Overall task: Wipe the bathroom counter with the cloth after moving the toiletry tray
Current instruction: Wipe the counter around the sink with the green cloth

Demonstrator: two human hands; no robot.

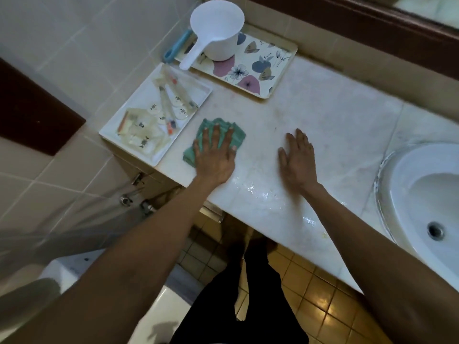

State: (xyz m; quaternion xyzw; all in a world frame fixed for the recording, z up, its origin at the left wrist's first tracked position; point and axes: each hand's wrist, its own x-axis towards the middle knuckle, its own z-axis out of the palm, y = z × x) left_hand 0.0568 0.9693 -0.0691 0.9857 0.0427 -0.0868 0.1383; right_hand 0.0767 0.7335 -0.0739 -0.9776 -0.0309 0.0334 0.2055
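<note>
My left hand (215, 155) lies flat, fingers spread, pressing a crumpled green cloth (237, 135) onto the pale marble counter (335, 120) near its left end. My right hand (298, 157) rests flat and empty on the counter to the right of the cloth. A white toiletry tray (109, 131) holding several wrapped toiletries sits at the counter's left edge, just left of the cloth. Wet patches shine on the counter near its front edge.
A floral tray (263, 70) stands at the back left with a white plastic scoop (218, 31) on it and a blue-handled item (177, 45) beside it. A white sink basin (422, 194) is at the right. Below are a toilet (82, 269) and tiled floor.
</note>
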